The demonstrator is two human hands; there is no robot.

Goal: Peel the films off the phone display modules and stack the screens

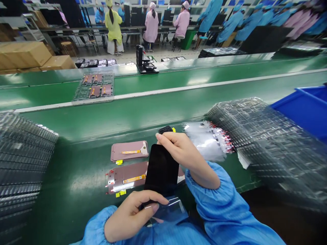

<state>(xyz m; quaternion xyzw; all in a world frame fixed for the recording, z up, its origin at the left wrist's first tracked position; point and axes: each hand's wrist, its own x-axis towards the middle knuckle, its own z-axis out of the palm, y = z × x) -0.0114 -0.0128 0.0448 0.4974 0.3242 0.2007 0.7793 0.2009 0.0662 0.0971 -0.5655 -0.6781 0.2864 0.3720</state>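
Two bare hands meet at one black panel (162,170), held tilted in front of the body. The left hand (136,209) grasps its lower end between thumb and forefinger, with a clear film (176,208) just beneath those fingertips. The right hand (180,146) bends over its top edge, fingertips bunched; whether they grip the panel or a thin layer on it, I cannot tell. The panel looks light, stiff and glossy, so probably slippery and easily cracked or smudged; the edges and corners seem the safest hold, without pressing the face. Just beyond the left hand, pinkish panels (117,155) with orange strips lie on the green worktop (76,183). Beside the right hand, clear sheets (204,143) with red tabs spread out. Farther right of it stand stacked clear trays (242,119); another tray stack (25,163) stands well left of the left hand.
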